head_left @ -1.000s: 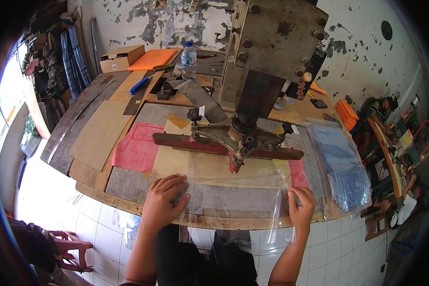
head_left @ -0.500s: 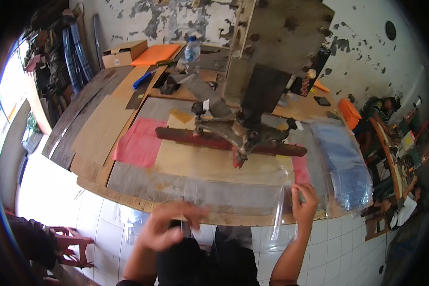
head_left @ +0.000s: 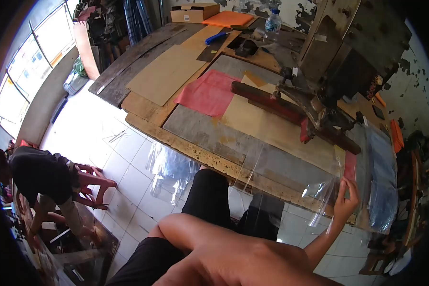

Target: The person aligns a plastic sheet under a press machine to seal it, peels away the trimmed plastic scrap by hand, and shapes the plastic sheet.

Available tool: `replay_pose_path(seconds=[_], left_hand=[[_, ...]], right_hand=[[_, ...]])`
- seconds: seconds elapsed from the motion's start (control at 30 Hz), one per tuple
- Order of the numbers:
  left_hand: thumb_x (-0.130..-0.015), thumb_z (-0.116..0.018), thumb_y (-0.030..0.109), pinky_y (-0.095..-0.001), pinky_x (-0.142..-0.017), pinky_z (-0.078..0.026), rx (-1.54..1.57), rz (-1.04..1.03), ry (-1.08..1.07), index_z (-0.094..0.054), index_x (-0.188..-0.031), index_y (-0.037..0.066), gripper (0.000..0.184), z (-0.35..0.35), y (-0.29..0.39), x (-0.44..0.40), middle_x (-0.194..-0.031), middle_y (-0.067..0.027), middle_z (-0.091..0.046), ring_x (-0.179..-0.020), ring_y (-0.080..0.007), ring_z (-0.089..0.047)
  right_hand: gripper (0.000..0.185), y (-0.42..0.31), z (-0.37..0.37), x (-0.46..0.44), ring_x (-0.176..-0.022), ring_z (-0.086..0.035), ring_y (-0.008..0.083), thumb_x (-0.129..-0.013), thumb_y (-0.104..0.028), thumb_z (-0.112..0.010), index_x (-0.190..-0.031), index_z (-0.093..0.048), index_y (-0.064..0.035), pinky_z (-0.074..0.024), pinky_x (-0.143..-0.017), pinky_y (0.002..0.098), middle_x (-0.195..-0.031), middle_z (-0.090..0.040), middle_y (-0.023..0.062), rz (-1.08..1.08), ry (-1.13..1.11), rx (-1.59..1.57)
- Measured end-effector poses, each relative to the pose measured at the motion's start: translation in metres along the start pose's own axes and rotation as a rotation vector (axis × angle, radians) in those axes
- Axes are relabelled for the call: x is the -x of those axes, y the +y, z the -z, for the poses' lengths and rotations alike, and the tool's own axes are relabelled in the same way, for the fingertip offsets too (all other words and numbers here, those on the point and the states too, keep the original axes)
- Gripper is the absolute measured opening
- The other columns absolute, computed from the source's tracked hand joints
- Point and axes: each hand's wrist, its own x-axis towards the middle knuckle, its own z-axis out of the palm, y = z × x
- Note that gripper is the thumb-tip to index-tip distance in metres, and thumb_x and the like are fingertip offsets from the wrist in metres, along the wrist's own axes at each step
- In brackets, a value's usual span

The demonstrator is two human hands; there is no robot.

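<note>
Clear plastic sheet (head_left: 321,190) is right of centre in the head view, draped around the front edge of the grey-topped surface (head_left: 188,125). It's so see-through that it's mostly just glare and creases, so I honestly can't trace its full outline. The right hand (head_left: 346,196), right of centre, has fingers and thumb closed in a pinch on its edge.

The left hand (head_left: 257,262) is a mess to read: it's huge and close at bottom centre, with the fingers out of sight, so can't tell if it's open or gripping anything.

Upper right there's a big press (head_left: 362,35), cut off at the top, its red bar (head_left: 262,99) partly covering a tan panel (head_left: 271,131). Pink sheet (head_left: 207,95) pokes out left of that. Another person (head_left: 40,174) bends over at lower left, head lost in the dark lens rim.
</note>
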Motion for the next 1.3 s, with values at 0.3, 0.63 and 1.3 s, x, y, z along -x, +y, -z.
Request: replay_pose_path(seconds=[0.3,0.63,1.3], left_hand=[[-0.096,-0.057,0.067,-0.0406,-0.055,-0.038,-0.014,-0.032,0.038,-0.07,-0.129,0.006,0.071,-0.011,-0.009,0.004,-0.067,-0.0026,-0.064,-0.048,-0.0175,-0.057],[-0.096,-0.056,0.068,-0.0388,-0.052,-0.035,-0.015,-0.063,0.066,-0.071,-0.125,0.004,0.072,-0.013,-0.015,0.007,-0.065,-0.0027,-0.063,-0.046,-0.0167,-0.056],[-0.096,-0.055,0.07,-0.0351,-0.046,-0.03,-0.029,-0.126,0.085,-0.073,-0.117,0.0,0.075,-0.009,-0.01,0.012,-0.061,-0.003,-0.06,-0.042,-0.0151,-0.052]], right_hand=[[0.009,-0.002,0.0,0.0,-0.087,-0.07,0.0304,-0.096,-0.003,-0.068,-0.1,-0.072,0.0041,-0.0532,-0.081,0.0385,-0.093,-0.072,0.0158,0.02,0.022,-0.036],[0.007,0.004,0.002,0.008,-0.079,-0.066,0.0279,-0.097,-0.004,-0.067,-0.096,-0.072,0.0018,-0.0503,-0.072,0.0381,-0.086,-0.069,0.0131,0.132,0.116,0.073],[0.013,0.003,-0.001,0.008,-0.055,-0.041,0.014,-0.097,-0.009,-0.071,-0.088,-0.07,0.0006,-0.0302,-0.051,0.0324,-0.066,-0.053,0.0044,0.095,0.129,0.088]])
